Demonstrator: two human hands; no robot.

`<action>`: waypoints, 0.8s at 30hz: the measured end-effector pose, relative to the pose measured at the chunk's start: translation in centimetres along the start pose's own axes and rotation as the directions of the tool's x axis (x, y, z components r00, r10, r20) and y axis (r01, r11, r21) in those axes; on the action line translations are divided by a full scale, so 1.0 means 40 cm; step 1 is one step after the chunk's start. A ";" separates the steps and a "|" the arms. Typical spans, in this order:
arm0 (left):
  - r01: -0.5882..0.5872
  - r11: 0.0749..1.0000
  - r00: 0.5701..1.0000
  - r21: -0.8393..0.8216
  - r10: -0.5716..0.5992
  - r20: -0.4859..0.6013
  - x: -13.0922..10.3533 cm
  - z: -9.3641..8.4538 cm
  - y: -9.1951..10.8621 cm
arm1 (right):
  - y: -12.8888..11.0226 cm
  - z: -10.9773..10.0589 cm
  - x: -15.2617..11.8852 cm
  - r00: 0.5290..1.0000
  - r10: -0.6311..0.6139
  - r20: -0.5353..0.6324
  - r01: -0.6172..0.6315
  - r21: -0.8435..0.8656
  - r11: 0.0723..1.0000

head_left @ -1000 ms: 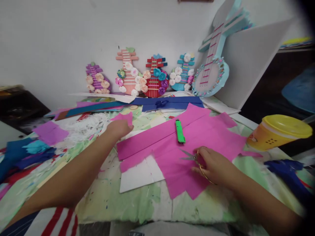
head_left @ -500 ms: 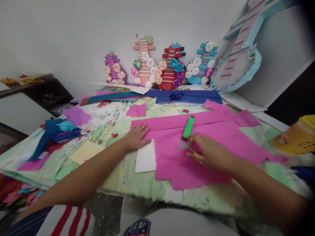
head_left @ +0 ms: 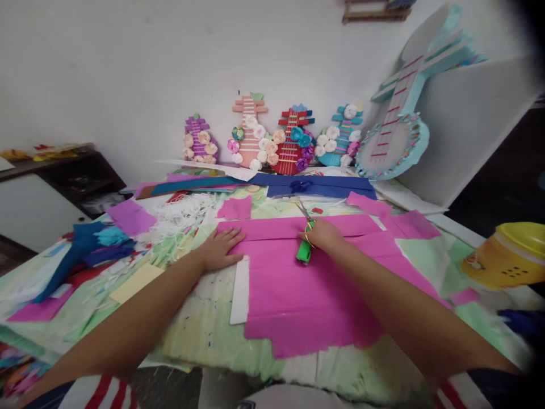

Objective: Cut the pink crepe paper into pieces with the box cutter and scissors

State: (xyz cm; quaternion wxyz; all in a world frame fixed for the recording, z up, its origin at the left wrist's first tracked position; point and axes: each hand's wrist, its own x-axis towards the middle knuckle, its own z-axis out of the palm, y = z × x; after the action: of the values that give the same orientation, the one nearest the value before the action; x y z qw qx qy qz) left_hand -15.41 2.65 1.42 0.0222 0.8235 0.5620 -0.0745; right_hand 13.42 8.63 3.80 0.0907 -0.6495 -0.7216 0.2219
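A wide sheet of pink crepe paper (head_left: 298, 295) lies on the table, with a long pink strip (head_left: 264, 229) along its upper edge. My left hand (head_left: 219, 250) rests flat on the strip's left end, fingers spread. Under that side, a white board (head_left: 239, 295) sticks out from the pink sheet. My right hand (head_left: 326, 234) is closed on gold-handled scissors (head_left: 304, 211), whose blades point away over the strip's upper edge. Partly beneath this hand is a green oblong object with dark ends (head_left: 304, 251); whether my fingers also grip it, I cannot tell.
Paper guitars with flowers (head_left: 292, 142) lean against the wall. A large light-blue guitar (head_left: 394, 142) stands at right, near a yellow tub (head_left: 506, 255). Blue paper (head_left: 323, 186) lies at the back. White string (head_left: 183, 210) and coloured scraps (head_left: 131, 217) cover the left side.
My right hand has moved left and away from me with the scissors, over the green object, which now sits lower and turned slightly. My left hand stays flat. The view has tilted upward.
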 end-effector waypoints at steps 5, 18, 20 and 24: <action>0.024 1.000 0.999 -0.020 -0.023 0.028 -0.002 -0.033 -0.005 | -0.028 0.024 0.023 0.998 0.035 -0.051 -0.036 -0.016 0.999; -0.233 0.959 0.970 -0.159 0.240 0.026 -0.166 -0.001 0.327 | 0.121 -0.163 -0.049 0.980 0.087 -0.179 -0.126 -0.222 0.967; -0.197 0.966 0.977 -0.167 0.208 0.050 -0.168 0.000 0.311 | 0.132 -0.167 -0.064 0.983 0.074 -0.165 -0.118 -0.274 0.954; -0.167 0.973 0.983 -0.163 0.178 0.055 -0.173 -0.007 0.290 | 0.151 -0.161 -0.071 0.984 0.069 -0.163 -0.124 -0.358 0.926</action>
State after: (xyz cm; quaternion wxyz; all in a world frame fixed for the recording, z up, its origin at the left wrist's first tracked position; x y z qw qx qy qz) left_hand -7.07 -7.95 2.15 0.1128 0.8617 0.4915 -0.0560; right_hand 21.93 7.50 7.30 0.0100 -0.7043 -0.7087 0.0391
